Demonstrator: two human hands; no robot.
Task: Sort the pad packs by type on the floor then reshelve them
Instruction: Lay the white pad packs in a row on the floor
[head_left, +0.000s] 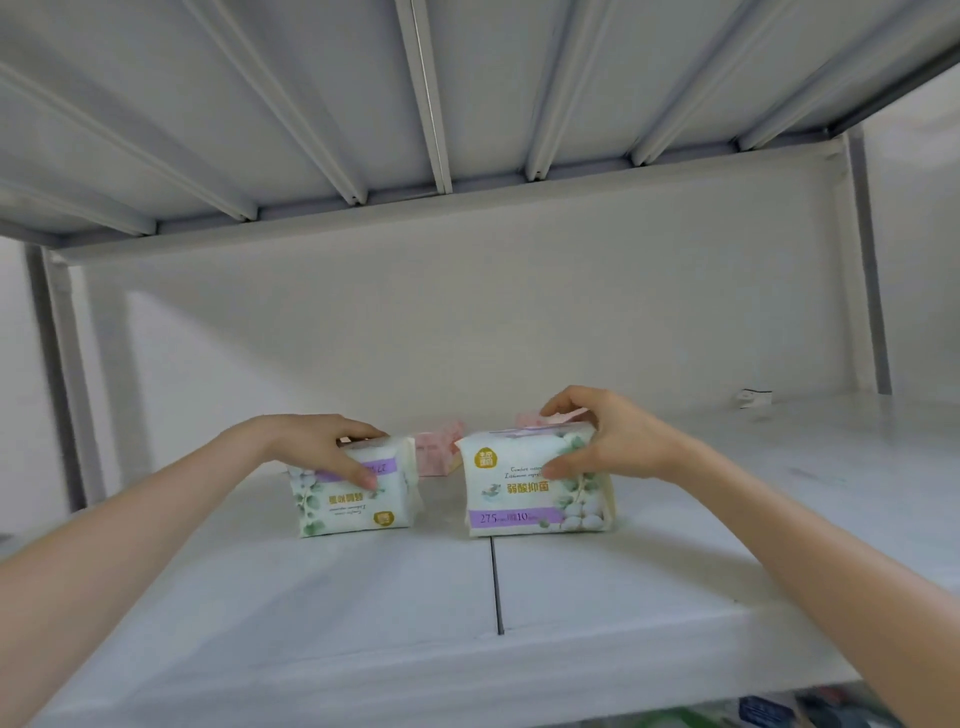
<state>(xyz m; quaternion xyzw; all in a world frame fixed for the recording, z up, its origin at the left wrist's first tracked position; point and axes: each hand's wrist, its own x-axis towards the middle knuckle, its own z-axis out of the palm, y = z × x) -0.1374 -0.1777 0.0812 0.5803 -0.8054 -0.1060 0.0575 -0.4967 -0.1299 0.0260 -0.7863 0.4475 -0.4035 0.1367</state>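
Two white pad packs with green leaves and a purple band stand on the white shelf (363, 597). My left hand (322, 447) grips the left pack (353, 501) from its top; this pack stands upside down. My right hand (608, 436) grips the right pack (535, 493), fingers over its top and thumb on its front; it stands upright. Behind them sit pink packs: one (436, 449) shows in the gap between the white packs, another (540, 418) peeks out under my right fingers.
The shelf board has a seam (496, 582) running front to back under the right pack. The ribbed underside of the shelf above (415, 104) hangs close overhead. Grey uprights stand at left (57, 374) and right (867, 270). A small tag (756, 397) lies at the back right.
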